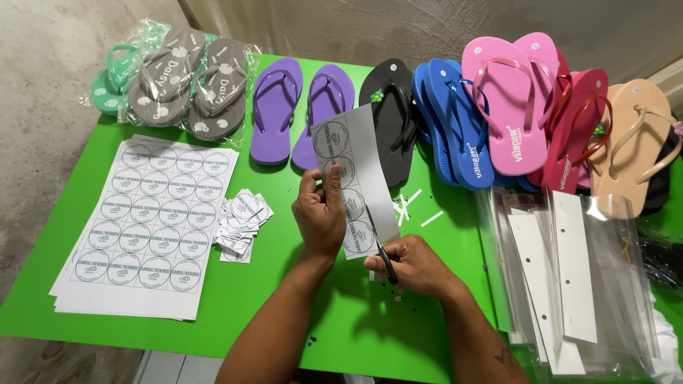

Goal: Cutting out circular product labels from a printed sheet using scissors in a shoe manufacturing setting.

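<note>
Green tabletop (299, 313): label strip (359, 178) stands lengthwise, pointing away, pinched by left hand (320, 213); right hand (416, 267) grips scissors (385, 262), cutting its lower edge.

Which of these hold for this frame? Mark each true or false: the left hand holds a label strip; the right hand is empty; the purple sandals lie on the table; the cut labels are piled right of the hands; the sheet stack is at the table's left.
1. The left hand holds a label strip. True.
2. The right hand is empty. False: it holds scissors.
3. The purple sandals lie on the table. True.
4. The cut labels are piled right of the hands. False: left of them.
5. The sheet stack is at the table's left. True.
</note>
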